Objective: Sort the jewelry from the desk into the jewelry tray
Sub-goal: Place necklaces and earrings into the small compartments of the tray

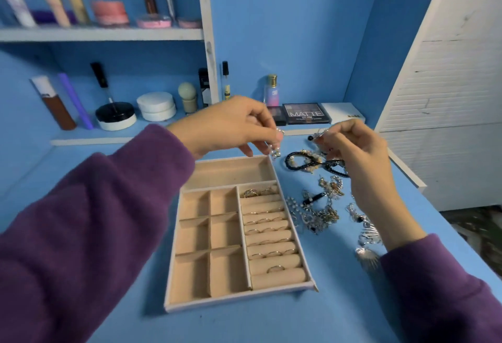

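Note:
A beige jewelry tray (173, 305) lies on the blue desk, with empty square compartments on its left and several gold rings (264, 232) tucked into ring rolls on its right. My left hand (231, 125) pinches a small pearl earring (275, 151) just above the tray's far right corner. My right hand (355, 147) pinches a silver piece with a black bead (315, 136) above the desk. A pile of loose jewelry (322, 206) lies right of the tray: black and pearl bracelets (304, 162), chains and silver earrings (368, 234).
Cosmetics stand along the back ledge: a matte eyeshadow palette (306, 113), a perfume bottle (271, 91), white jars (156, 106) and tubes. An upper shelf (103, 33) carries more makeup. A white louvered panel (448, 98) borders the desk's right side.

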The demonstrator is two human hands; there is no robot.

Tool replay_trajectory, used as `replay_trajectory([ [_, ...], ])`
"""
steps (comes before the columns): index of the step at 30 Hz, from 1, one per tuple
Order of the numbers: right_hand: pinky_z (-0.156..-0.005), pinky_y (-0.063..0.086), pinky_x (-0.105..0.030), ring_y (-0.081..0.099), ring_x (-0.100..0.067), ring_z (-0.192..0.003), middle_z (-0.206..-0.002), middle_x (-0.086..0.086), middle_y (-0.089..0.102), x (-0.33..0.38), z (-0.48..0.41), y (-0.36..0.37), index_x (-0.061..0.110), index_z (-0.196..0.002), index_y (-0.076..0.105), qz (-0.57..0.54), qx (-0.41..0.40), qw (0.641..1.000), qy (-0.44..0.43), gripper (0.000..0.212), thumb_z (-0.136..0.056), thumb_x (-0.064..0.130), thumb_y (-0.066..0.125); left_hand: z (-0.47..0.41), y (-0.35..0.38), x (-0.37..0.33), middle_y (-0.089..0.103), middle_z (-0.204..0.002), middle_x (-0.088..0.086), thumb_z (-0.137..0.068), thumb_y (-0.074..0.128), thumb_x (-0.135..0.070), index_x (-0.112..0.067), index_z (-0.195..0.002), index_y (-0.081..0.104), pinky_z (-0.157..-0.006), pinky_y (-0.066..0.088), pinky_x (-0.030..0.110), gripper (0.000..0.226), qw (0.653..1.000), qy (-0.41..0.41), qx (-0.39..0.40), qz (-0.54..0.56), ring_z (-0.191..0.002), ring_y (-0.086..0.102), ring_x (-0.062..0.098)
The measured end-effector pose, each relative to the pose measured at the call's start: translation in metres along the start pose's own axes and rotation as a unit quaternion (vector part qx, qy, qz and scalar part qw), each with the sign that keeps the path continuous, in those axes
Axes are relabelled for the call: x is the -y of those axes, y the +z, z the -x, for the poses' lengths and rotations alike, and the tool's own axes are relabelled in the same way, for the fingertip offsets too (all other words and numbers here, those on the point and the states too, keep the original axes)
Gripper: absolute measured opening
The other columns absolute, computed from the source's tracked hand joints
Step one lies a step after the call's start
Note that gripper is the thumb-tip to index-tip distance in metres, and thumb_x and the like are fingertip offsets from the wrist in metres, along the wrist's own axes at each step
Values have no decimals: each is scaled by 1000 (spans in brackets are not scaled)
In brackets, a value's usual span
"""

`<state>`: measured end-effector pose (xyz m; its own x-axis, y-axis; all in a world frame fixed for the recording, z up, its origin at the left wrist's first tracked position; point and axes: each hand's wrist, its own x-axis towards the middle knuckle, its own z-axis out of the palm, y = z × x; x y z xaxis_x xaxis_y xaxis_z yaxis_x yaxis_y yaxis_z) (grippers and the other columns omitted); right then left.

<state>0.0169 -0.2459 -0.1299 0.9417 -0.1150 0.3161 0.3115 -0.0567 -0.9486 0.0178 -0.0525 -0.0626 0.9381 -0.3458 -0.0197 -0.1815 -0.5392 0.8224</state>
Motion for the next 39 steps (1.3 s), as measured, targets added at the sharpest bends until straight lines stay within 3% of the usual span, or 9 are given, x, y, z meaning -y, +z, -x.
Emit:
replay_trajectory([
  [6, -60, 48, -22, 60, -15, -68, -70, -2, 70, 24, 14, 37, 10, -75, 56, -61, 112, 992, 14, 15, -87, 1, 54, 55, -28, 26, 74, -75, 3, -79, 68, -16, -13, -77, 59, -59, 53, 23, 10, 990, 24, -140, 18, -70, 69, 14],
  [10, -63, 47, -26, 59, -18, -70, -71, -6, 70, 28, 25, 67, 6, -78, 58, -20, 194, 981, 22, 10, -85, 0, 55, 76, -29, 52, 74, -72, 3, -77, 70, -18, -15, -77, 62, -68, 55, 35, 9, 986, -3, -167, -17, -78, 68, 27],
  [13, -66, 45, -32, 59, -18, -70, -77, -12, 72, 26, 30, 86, 6, -78, 59, 21, 221, 975, 30, 7, -83, 1, 58, 85, -23, 68, 73, -70, -3, -77, 69, -23, -22, -74, 63, -65, 51, 35, 7, 984, -29, -168, -45, -72, 66, 19],
  [18, -65, 44, -26, 62, -13, -69, -73, -7, 73, 23, 35, 105, 12, -72, 61, 74, 239, 968, 21, 10, -81, 6, 61, 92, -11, 86, 70, -75, -7, -78, 66, -20, -28, -74, 63, -73, 50, 27, 9, 977, -44, -178, -109, -76, 64, 8],
  [22, -66, 45, -30, 63, -12, -69, -72, -3, 74, 22, 38, 112, 17, -70, 61, 102, 244, 964, 20, 14, -81, 9, 60, 93, -5, 98, 67, -77, -10, -78, 64, -23, -29, -72, 64, -61, 43, 20, 9, 973, -54, -191, -115, -79, 61, 8],
  [26, -69, 49, -45, 63, -30, -79, -72, -1, 74, 22, 39, 116, 16, -70, 61, 116, 227, 967, 9, 12, -81, 11, 60, 94, -4, 102, 70, -73, -3, -77, 66, -18, -23, -72, 65, -65, 45, 21, 7, 967, -38, -252, -17, -73, 63, 14],
  [31, -70, 47, -36, 61, -9, -68, -70, -1, 73, 23, 38, 116, 16, -70, 60, 108, 213, 971, 13, 13, -82, 11, 60, 97, -9, 93, 72, -71, -1, -80, 64, -14, -16, -77, 65, -65, 52, 31, 4, 961, -15, -269, 66, -73, 67, 21],
  [35, -69, 46, -32, 61, -7, -67, -70, 0, 73, 24, 39, 114, 15, -72, 61, 98, 215, 971, 22, 11, -83, 12, 60, 97, -12, 85, 73, -73, 2, -81, 62, -9, -14, -78, 64, -57, 51, 19, 6, 955, -2, -278, 102, -70, 68, 15],
  [39, -72, 48, -41, 60, -14, -70, -71, 0, 74, 25, 40, 115, 13, -73, 61, 98, 218, 971, 22, 10, -83, 13, 61, 96, -11, 89, 73, -72, 2, -80, 63, -10, -16, -76, 65, -65, 55, 27, 7, 957, -14, -274, 94, -72, 69, 18],
])
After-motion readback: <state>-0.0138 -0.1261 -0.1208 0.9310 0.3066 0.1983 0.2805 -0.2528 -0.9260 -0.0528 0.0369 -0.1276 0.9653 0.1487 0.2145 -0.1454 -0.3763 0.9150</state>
